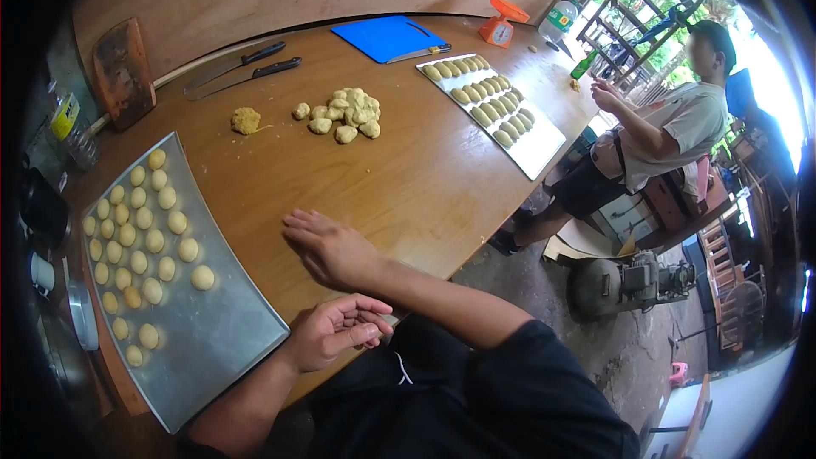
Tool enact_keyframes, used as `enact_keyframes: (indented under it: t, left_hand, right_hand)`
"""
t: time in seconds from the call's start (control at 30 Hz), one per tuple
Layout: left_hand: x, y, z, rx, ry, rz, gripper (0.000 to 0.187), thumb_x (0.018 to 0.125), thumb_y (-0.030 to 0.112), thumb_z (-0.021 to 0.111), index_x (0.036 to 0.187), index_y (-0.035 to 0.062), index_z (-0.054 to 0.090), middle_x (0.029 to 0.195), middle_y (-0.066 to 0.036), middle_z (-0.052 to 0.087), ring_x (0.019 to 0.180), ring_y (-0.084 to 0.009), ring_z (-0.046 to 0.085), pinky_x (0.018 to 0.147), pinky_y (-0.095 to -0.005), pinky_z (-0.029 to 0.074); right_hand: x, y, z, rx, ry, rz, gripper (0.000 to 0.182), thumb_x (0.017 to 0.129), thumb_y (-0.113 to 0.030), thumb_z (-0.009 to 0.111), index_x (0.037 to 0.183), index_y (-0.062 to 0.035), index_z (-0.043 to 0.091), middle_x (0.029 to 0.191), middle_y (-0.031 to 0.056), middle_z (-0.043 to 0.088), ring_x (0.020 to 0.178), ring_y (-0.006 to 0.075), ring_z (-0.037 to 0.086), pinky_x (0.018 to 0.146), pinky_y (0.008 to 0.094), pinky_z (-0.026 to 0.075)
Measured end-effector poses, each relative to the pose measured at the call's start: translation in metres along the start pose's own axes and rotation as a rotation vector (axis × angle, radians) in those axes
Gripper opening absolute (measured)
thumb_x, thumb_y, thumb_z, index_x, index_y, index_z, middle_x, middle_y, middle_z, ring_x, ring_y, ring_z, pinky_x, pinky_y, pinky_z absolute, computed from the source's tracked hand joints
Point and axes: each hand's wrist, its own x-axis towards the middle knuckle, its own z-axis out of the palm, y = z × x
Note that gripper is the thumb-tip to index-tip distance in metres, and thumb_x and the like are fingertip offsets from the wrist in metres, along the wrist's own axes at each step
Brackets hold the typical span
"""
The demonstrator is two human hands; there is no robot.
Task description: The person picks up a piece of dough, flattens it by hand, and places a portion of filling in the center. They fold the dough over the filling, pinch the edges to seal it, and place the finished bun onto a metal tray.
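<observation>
My right hand (336,251) lies palm down on the wooden table (408,178), its fingers stretched out; what may be under the palm is hidden. Nearer my body, my left hand (340,333) is turned partly up at the table edge, fingers curled toward the thumb around something too small to make out. On the left, a metal tray (212,331) holds several round dough balls (202,278). Beyond my right hand sit a heap of dough pieces (353,110) and a crumbly yellow lump (246,121).
Two knives (276,68), a blue cutting board (387,37) and an orange scale (501,25) lie toward the wall. A second tray (535,153) carries several oval dough pieces (489,106). Another person (671,123) stands at the table's far right end, hands raised.
</observation>
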Motion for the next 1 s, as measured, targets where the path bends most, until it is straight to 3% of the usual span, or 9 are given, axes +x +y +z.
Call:
enact_keyframes:
  t: [0.17,0.23,0.27,0.37,0.4,0.5,0.7,0.83,1.0]
  left_hand:
    - [0.0,-0.001,0.001,-0.013,-0.019,-0.049,0.044,0.109,0.022,0.069,0.144,-0.0019,0.06,0.123,-0.011,0.075,0.103,-0.0123,0.069,0.097,-0.0301,0.058]
    - [0.0,-0.005,-0.001,0.002,-0.004,-0.022,0.043,0.108,0.021,0.07,0.144,-0.0017,0.061,0.122,-0.011,0.075,0.104,-0.0125,0.069,0.097,-0.0302,0.058]
    - [-0.001,-0.003,-0.001,0.008,-0.001,-0.023,0.043,0.108,0.021,0.07,0.144,-0.0017,0.061,0.122,-0.011,0.075,0.104,-0.0125,0.069,0.097,-0.0302,0.058]
    - [0.0,0.001,0.001,0.006,-0.006,-0.008,0.043,0.108,0.019,0.07,0.144,-0.0019,0.061,0.122,-0.011,0.075,0.104,-0.0125,0.07,0.097,-0.03,0.058]
    - [-0.002,0.002,0.001,0.017,-0.02,-0.017,0.042,0.108,0.018,0.07,0.144,-0.0021,0.061,0.122,-0.012,0.075,0.106,-0.0127,0.07,0.098,-0.0299,0.058]
    - [-0.001,-0.001,0.003,0.03,-0.032,-0.037,0.042,0.108,0.017,0.069,0.144,-0.0028,0.061,0.123,-0.013,0.076,0.108,-0.0131,0.071,0.099,-0.0298,0.058]
    - [-0.001,0.003,0.005,0.113,0.0,-0.021,0.04,0.106,0.015,0.071,0.141,-0.0028,0.063,0.121,-0.013,0.076,0.108,-0.0134,0.071,0.1,-0.0303,0.058]
    - [0.0,0.0,0.006,0.112,-0.025,-0.03,0.039,0.106,0.014,0.07,0.141,-0.0028,0.063,0.12,-0.013,0.076,0.109,-0.0138,0.071,0.099,-0.0301,0.058]
    - [-0.001,0.003,0.006,0.107,-0.002,-0.047,0.041,0.106,0.013,0.068,0.142,-0.004,0.061,0.124,-0.014,0.075,0.108,-0.0152,0.071,0.1,-0.0316,0.057]
  right_hand:
    - [0.02,0.011,-0.039,0.145,-0.077,0.57,0.032,0.091,-0.013,0.065,0.12,0.0012,0.066,0.131,0.0247,0.067,0.129,0.0446,0.061,0.113,0.0509,0.051]
    - [0.04,0.022,-0.009,-0.155,0.183,0.177,0.031,0.09,-0.01,0.064,0.119,0.002,0.068,0.132,0.0237,0.068,0.129,0.0426,0.063,0.109,0.0493,0.055]
    - [0.039,0.012,-0.008,-0.057,-0.033,0.239,0.033,0.091,-0.009,0.063,0.121,0.0023,0.068,0.14,0.0232,0.066,0.137,0.0405,0.06,0.116,0.0481,0.051]
    - [-0.007,-0.004,-0.006,0.102,-0.005,0.242,0.032,0.093,-0.009,0.061,0.121,0.0031,0.068,0.145,0.0232,0.065,0.144,0.0404,0.055,0.126,0.0487,0.042]
    - [-0.021,0.005,-0.011,0.132,-0.042,0.302,0.04,0.095,-0.011,0.062,0.133,0.0021,0.066,0.15,0.0227,0.062,0.145,0.0408,0.055,0.128,0.0513,0.038]
    - [0.011,0.011,-0.037,-0.062,-0.031,0.432,0.043,0.095,-0.012,0.061,0.136,0.001,0.064,0.152,0.0223,0.061,0.147,0.0398,0.053,0.13,0.0509,0.037]
    - [0.001,-0.008,-0.014,0.085,-0.029,0.121,0.036,0.096,-0.012,0.059,0.129,0.0025,0.064,0.146,0.0254,0.063,0.138,0.0419,0.06,0.123,0.0509,0.045]
    - [0.003,0.015,-0.022,0.018,0.017,0.397,0.035,0.094,-0.011,0.06,0.126,0.0025,0.064,0.14,0.0276,0.065,0.131,0.0447,0.063,0.12,0.0504,0.048]
    - [0.0,-0.009,-0.003,0.065,0.027,0.172,0.034,0.096,-0.009,0.061,0.127,0.0018,0.067,0.142,0.0251,0.066,0.138,0.0447,0.06,0.124,0.052,0.044]
